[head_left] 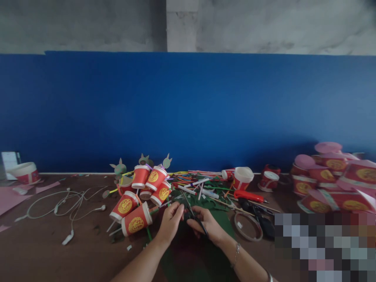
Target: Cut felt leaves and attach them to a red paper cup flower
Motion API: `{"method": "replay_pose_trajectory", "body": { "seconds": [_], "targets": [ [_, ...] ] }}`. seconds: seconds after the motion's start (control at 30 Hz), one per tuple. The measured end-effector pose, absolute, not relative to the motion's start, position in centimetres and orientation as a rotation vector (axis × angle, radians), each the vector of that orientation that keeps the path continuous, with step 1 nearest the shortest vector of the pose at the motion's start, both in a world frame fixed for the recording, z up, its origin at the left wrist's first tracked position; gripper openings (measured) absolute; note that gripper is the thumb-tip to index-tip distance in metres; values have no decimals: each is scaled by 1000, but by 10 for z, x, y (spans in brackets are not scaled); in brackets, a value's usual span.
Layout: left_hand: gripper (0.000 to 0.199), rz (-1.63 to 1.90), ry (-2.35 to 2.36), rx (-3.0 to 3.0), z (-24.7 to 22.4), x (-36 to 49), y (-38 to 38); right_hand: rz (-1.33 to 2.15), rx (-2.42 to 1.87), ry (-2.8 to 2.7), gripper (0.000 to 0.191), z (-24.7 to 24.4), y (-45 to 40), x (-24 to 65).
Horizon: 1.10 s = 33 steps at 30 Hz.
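Note:
Scissors with black handles (201, 228) are gripped in my right hand (207, 224), their blades pointing up and to the left. My left hand (172, 219) pinches a small dark piece close beside the blades; its exact shape is too dark to make out. Both hands are nearly touching, above dark green paper (221, 223) on the brown table. Left of my left hand lie several red paper cups with yellow emblems (136, 222), some with straws and green animal-head cutouts (167, 161). Pens and colored sticks (188, 190) are scattered just beyond my hands.
White wired earphones (69, 237) and pink paper (13, 199) lie left. Right are a white cup (243, 178), a red-handled tool (249, 196), a tape roll (248, 227) and stacked pink-and-red cup pieces (335, 180). A blue panel (188, 113) stands behind the table.

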<state>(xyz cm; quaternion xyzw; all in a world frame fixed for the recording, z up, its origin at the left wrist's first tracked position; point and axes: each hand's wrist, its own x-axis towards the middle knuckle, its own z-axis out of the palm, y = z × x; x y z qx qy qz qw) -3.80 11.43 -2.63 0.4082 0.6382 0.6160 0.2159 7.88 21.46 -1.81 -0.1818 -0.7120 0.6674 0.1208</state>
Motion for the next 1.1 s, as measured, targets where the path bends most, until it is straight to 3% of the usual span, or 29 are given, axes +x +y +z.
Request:
{"method": "replay_pose_trajectory", "body": {
  "seconds": [1.1],
  "targets": [
    [41,1773,1851,1075,-22,-37,115,1933,-574,-2067,56,-29,219,78]
  ]
}}
